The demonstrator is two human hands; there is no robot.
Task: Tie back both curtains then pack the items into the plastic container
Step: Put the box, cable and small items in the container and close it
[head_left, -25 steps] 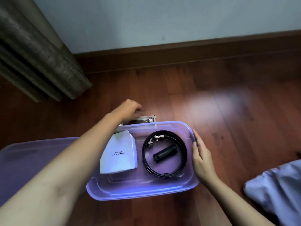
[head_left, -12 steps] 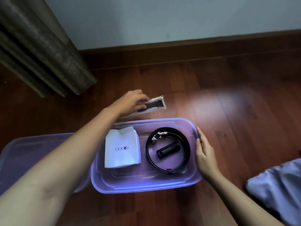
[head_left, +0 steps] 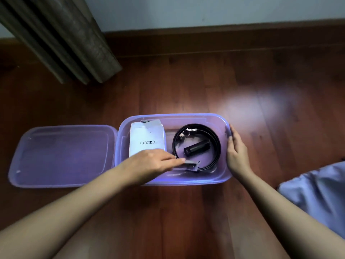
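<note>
Down on a wood floor [head_left: 186, 81], a purple box [head_left: 186, 115], open, with its lid [head_left: 63, 156] lying flat just beside its left wall. Inside at the left, a white packet [head_left: 147, 137]; at the right, a coiled black belt [head_left: 217, 146] around a black cylinder [head_left: 197, 148].

Holds the left hand [head_left: 149, 163] low over the box's near side, gripping a small flat pouch [head_left: 192, 164] under nearly straight fingers, thumb hidden. Pouch's free end right at the belt's near arc, inside the box.

Presses the right hand [head_left: 237, 154], fingers straight and together, flat against the box's right wall.

At upper left, a curtain [head_left: 65, 38] reaching the floor. At lower right, pale blue cloth [head_left: 317, 193].
</note>
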